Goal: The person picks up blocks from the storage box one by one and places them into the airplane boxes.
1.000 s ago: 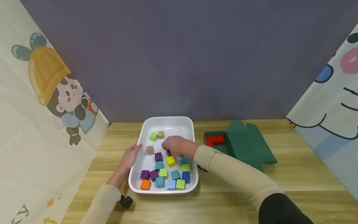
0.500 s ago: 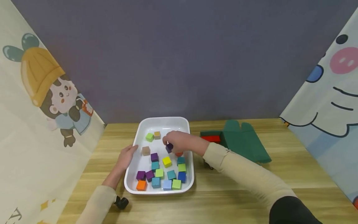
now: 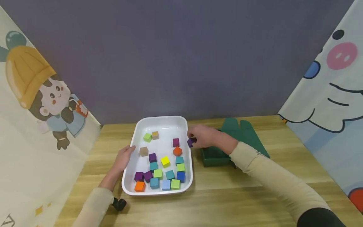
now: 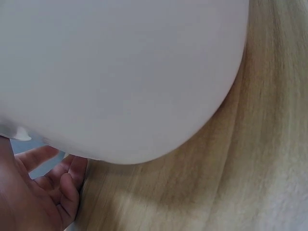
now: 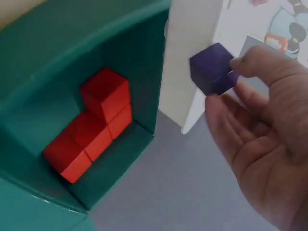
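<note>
My right hand (image 3: 205, 136) pinches a dark purple cube (image 5: 211, 70) between thumb and fingertips, just beyond the tray's right rim and beside the green box (image 3: 216, 161). My left hand (image 3: 123, 158) holds the left rim of the white tray (image 3: 190, 176), thumb over the edge; the left wrist view shows its other fingers (image 4: 70, 195) bent outside the wall. Loose cubes lie in the tray, among them a yellow cube (image 3: 165, 161), an orange cube (image 3: 140, 186) and a purple cube (image 3: 175, 142). Inside the box, several red cubes (image 5: 103, 96) form a stepped shape.
The box's green lid (image 3: 249, 135) is folded open to the right on the wooden table (image 3: 215, 201). A grey wall (image 3: 181, 63) stands behind the table. Printed cloths (image 3: 25, 151) hang at both sides. A black wrist device (image 3: 119, 204) sits by the left sleeve.
My right hand has lifted the dark purple cube and carried it right, out over the tray's edge toward the box. A purple and a red-orange cube are uncovered. My left hand stays at the rim.
</note>
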Tool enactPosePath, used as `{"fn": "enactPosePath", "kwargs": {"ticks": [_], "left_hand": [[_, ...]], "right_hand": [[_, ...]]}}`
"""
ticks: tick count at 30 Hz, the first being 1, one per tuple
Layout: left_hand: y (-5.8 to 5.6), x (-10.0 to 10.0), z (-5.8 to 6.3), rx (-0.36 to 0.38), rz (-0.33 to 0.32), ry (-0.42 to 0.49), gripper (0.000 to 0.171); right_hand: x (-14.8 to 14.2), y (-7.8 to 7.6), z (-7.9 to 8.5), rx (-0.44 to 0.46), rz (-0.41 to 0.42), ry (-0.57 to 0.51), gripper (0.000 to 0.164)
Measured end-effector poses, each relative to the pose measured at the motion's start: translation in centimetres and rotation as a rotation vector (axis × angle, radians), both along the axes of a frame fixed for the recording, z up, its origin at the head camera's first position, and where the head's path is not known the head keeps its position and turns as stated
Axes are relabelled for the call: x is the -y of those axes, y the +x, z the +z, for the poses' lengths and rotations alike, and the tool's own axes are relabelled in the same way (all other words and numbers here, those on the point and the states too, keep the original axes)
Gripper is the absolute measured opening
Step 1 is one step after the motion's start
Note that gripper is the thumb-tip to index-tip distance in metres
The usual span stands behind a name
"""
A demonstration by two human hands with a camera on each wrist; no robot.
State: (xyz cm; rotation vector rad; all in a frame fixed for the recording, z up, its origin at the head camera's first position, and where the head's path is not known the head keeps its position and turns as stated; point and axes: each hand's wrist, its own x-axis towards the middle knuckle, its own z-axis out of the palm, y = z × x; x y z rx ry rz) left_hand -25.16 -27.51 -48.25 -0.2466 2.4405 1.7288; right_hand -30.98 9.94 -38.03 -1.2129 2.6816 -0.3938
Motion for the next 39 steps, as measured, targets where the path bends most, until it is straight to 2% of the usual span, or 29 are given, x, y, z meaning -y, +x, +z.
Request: {"fn": "enactPosePath", "kwargs": {"ticks": [2, 5, 7, 10, 14, 22, 31, 39], "left_hand": [[0.0, 0.1, 0.0, 0.010, -0.011, 0.009, 0.060], [-0.1, 0.2, -0.1, 0.004, -0.026, 0.004, 0.061], [-0.2, 0.2, -0.1, -0.007, -0.019, -0.008, 0.061], [-0.3, 0.3, -0.1, -0.006, 0.000, -0.003, 0.061], [-0.3, 0.2, -0.2, 0.010, -0.013, 0.026, 0.063], [-0.2, 0.3, -0.1, -0.013, 0.004, 0.000, 0.061], [0.0, 0.7, 0.1, -0.010, 0.004, 0.010, 0.064], [0.4, 0.3, 0.1, 0.015, 0.012, 0.019, 0.062]], "right_hand": [[0.1, -0.1, -0.3, 0.013, -0.006, 0.015, 0.010], [0.1, -0.4, -0.7, 0.031, -0.090, 0.018, 0.014], [0.2, -0.7, -0.9, 0.017, -0.109, 0.009, 0.016], [0.5, -1.0, -1.0, -0.011, -0.090, 0.004, 0.019], [0.2, -0.8, -0.5, 0.016, -0.076, -0.015, 0.021], [-2.9, -0.5, 0.5, 0.003, -0.065, -0.047, 0.015], [-5.1, -0.5, 0.0, 0.076, -0.101, 0.027, 0.014], [-5.7, -1.2, -1.6, 0.108, -0.156, 0.146, 0.022]]}}
